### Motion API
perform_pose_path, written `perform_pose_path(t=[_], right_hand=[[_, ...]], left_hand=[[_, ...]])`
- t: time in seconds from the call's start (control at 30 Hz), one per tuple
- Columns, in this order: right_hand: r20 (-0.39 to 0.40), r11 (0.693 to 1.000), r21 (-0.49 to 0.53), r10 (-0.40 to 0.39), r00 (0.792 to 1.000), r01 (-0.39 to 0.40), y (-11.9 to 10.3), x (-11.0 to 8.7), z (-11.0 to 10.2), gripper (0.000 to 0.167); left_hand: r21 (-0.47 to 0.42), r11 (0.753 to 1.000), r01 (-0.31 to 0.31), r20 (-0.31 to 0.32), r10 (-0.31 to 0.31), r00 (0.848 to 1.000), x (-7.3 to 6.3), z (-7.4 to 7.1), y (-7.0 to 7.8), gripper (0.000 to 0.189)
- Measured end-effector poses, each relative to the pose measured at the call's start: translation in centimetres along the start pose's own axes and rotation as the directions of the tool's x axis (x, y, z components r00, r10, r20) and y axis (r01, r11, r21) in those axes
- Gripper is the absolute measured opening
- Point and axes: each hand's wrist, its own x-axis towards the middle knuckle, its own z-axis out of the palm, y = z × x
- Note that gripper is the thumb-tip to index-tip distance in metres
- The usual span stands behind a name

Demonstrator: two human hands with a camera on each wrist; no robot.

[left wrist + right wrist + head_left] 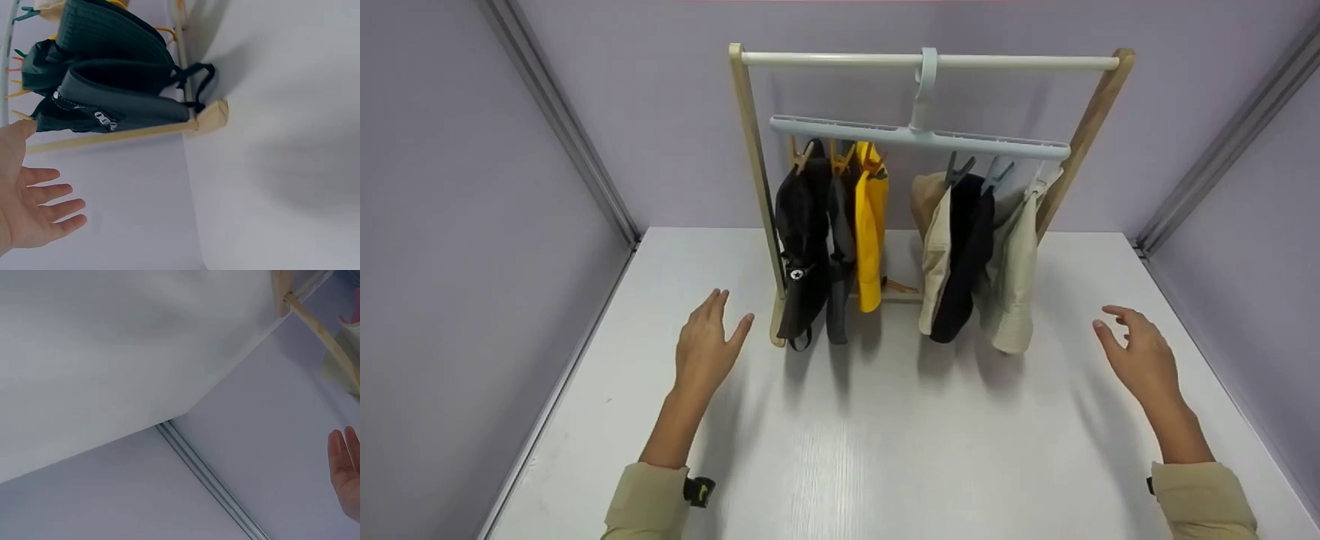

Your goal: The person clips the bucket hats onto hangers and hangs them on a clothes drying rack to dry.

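Several hats hang by clips from a pale blue clip hanger [885, 135]. On its left part are a black cap [802, 232] with a round star badge, a dark grey hat [840, 247] and a yellow hat [870, 232]. A beige hat [936, 259], a black hat [964, 262] and an off-white hat [1016, 277] are on its right part. My left hand [706, 349] is held in the air left of the black cap, fingers extended and holding nothing. Off to the right of the off-white hat, my right hand [1144, 360] is raised with loosely bent fingers, also holding nothing.
The hanger hooks over the white rod [840, 58] of a wooden rack, whose left post [754, 165] and right post [1087, 127] stand on a white table [870, 450]. Pale walls [645, 112] with grey metal corner profiles [562, 112] enclose the table.
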Motion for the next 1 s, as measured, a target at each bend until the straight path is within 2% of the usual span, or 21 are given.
perform_pose_path(t=[0.17, 0.37, 0.53, 0.63, 0.73, 0.87, 1.0], right_hand=[[0.08, 0.998, -0.034, -0.042, 0.996, 0.045, 0.6, 0.7, 0.0, 0.053], [0.099, 0.989, -0.058, -0.132, 0.986, 0.138, 1.0, 1.2, 0.1, 0.064], [0.114, 0.986, -0.067, -0.143, 0.983, 0.151, 1.3, 1.2, 0.2, 0.07], [0.13, 0.991, -0.028, -0.125, 0.984, 0.129, 0.8, 1.0, 0.6, 0.07], [0.167, 0.996, 0.051, -0.084, 0.982, 0.077, -0.5, 0.9, 1.4, 0.07], [0.222, 0.98, 0.196, -0.076, 0.972, 0.031, -2.7, 0.9, 3.4, 0.069], [0.2, 0.964, 0.265, -0.089, 0.976, 0.034, -4.4, 1.0, 5.5, 0.071]], left_hand=[[0.089, 0.995, -0.049, 0.013, 0.048, 0.999, 0.8, -0.2, -1.0, 0.063], [0.163, 0.984, -0.071, 0.055, 0.063, 0.996, 1.2, -0.1, -1.3, 0.069], [0.177, 0.981, -0.072, 0.075, 0.06, 0.995, 1.1, 0.3, -1.2, 0.07], [0.09, 0.995, -0.034, 0.115, 0.024, 0.993, 0.9, 0.8, -0.7, 0.072], [-0.049, 0.998, 0.041, 0.19, -0.031, 0.981, 0.7, 1.6, 0.3, 0.078], [-0.215, 0.966, 0.143, 0.281, -0.08, 0.957, 0.5, 3.2, 2.1, 0.085], [-0.292, 0.94, 0.174, 0.29, -0.086, 0.953, 0.6, 5.2, 3.3, 0.079]])
